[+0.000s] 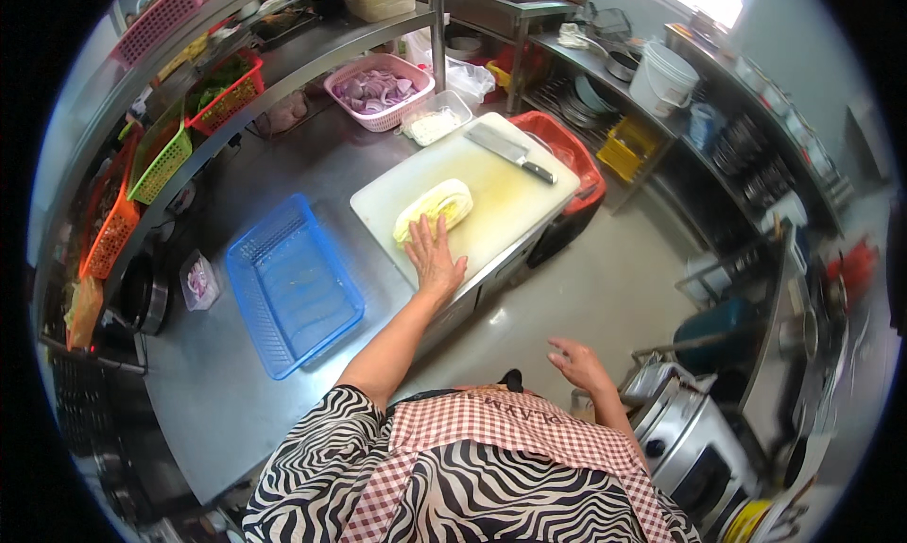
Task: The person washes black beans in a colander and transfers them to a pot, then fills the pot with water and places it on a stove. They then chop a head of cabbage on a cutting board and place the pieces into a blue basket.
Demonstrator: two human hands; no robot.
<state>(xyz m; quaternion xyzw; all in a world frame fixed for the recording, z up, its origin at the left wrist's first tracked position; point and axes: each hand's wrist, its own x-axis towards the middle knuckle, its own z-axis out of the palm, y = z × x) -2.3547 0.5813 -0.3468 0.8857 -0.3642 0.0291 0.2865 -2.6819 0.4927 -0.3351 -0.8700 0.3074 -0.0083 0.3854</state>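
Note:
A piece of napa cabbage (453, 194) lies on a white cutting board (382, 189). My left hand (432, 256) rests with spread fingers on the near end of the cabbage. Farther back on the same board, a cleaver (499, 145) with a black handle lies flat. My right hand (577, 362) is away from the board, over the floor near my apron, fingers apart and holding nothing. Left of the board stands a blue plastic basket (301, 288) with nothing in it.
Behind the board are a pink basket (386, 121) of sliced red onion and a clear plastic tub (453, 107). A red-lined bin (592, 178) stands past its right end. Coloured baskets line the left shelf; a metal appliance (680, 430) is at my right.

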